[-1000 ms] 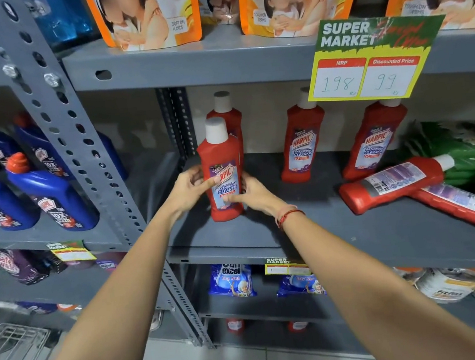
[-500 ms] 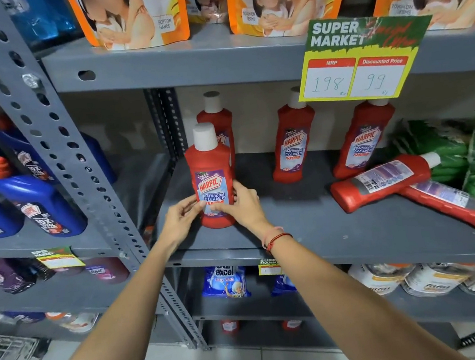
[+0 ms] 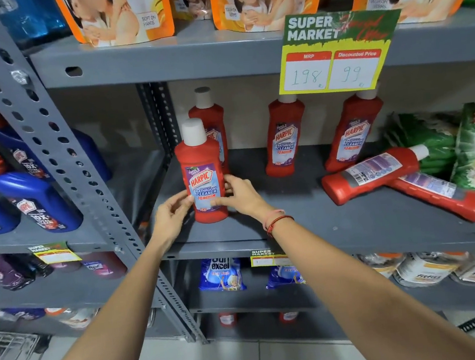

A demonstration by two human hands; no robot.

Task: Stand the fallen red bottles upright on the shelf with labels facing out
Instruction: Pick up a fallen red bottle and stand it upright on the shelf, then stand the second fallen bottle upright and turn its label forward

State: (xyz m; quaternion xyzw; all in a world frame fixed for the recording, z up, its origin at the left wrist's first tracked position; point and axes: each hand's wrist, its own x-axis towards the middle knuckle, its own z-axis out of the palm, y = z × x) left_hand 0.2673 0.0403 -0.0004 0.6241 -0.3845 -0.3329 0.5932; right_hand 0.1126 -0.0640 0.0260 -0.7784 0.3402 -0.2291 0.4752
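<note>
A red bottle (image 3: pixel 202 165) with a white cap stands upright near the front left of the grey shelf (image 3: pixel 307 225), its label facing out. My left hand (image 3: pixel 171 212) touches its lower left side and my right hand (image 3: pixel 239 195) holds its lower right side with fingers across the label. Three more red bottles stand upright behind: one (image 3: pixel 210 115) directly behind it, one (image 3: pixel 286 137) in the middle, one (image 3: pixel 352 134) further right. Two red bottles lie fallen at the right: the upper one (image 3: pixel 372 174) rests across the lower one (image 3: pixel 441 195).
Green packets (image 3: pixel 435 137) sit at the shelf's far right behind the fallen bottles. A price sign (image 3: pixel 337 51) hangs from the shelf above. A perforated grey upright (image 3: pixel 53 145) stands to the left, with blue bottles (image 3: pixel 32 199) on the neighbouring shelf.
The held bottle has been turned so its label faces fully out and now stands on the shelf. Both hands slid lower on it. The camera shifted slightly.
</note>
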